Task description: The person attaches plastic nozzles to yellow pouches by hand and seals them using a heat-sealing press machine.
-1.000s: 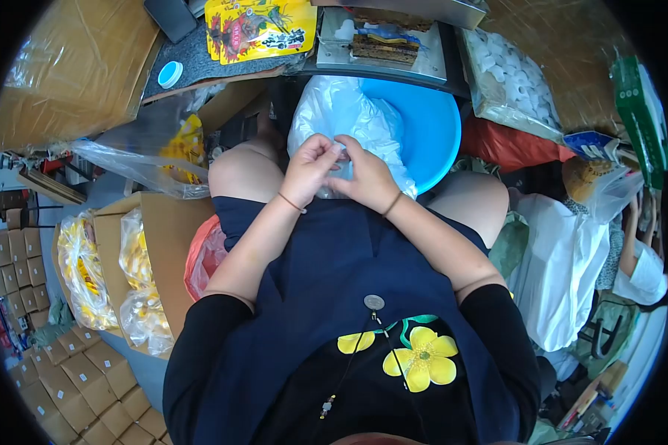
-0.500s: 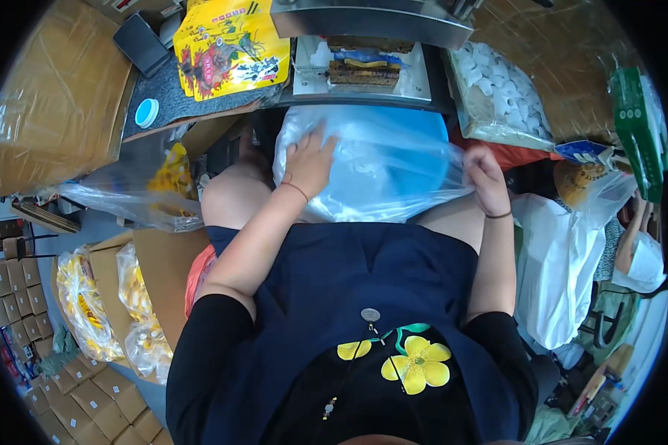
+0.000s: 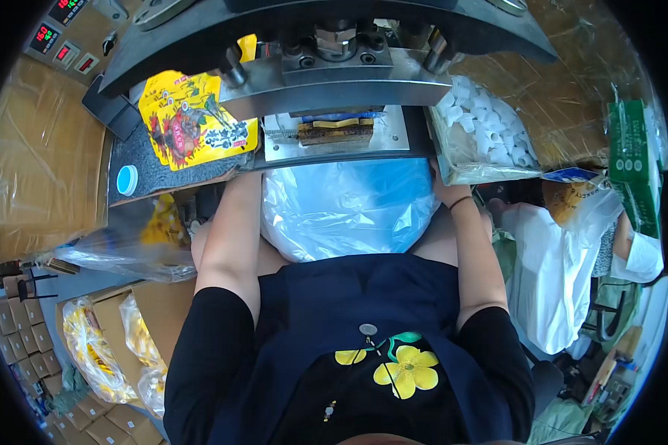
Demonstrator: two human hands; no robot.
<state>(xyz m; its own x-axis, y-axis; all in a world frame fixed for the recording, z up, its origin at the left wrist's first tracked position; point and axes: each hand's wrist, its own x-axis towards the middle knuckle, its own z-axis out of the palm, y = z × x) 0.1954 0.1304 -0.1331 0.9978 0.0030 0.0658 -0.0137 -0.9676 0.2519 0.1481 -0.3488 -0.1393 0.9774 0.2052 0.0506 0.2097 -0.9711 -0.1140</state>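
A blue tub (image 3: 412,189) sits on my lap, tucked against the bench edge. Clear plastic film (image 3: 334,211), apparently a bag, is spread over the tub and hangs down its near side. My left forearm reaches along the tub's left side, and the hand itself is hidden under the bench. On the other side, my right hand (image 3: 447,190) is at the tub's right rim, just below the bench. Its fingers are out of sight, so whether it grips the film does not show.
Above the tub stands a metal press (image 3: 334,89) over a white plate (image 3: 282,144). Yellow printed pouches (image 3: 200,126) lie left, beside a blue cap (image 3: 127,179). A tray of white spouts (image 3: 482,130) is at right. Cardboard boxes (image 3: 37,148) flank the bench.
The view has tilted up, showing more of the press. My left hand has gone from atop the film to under the bench. My right hand has moved in from the stretched film to the tub's rim.
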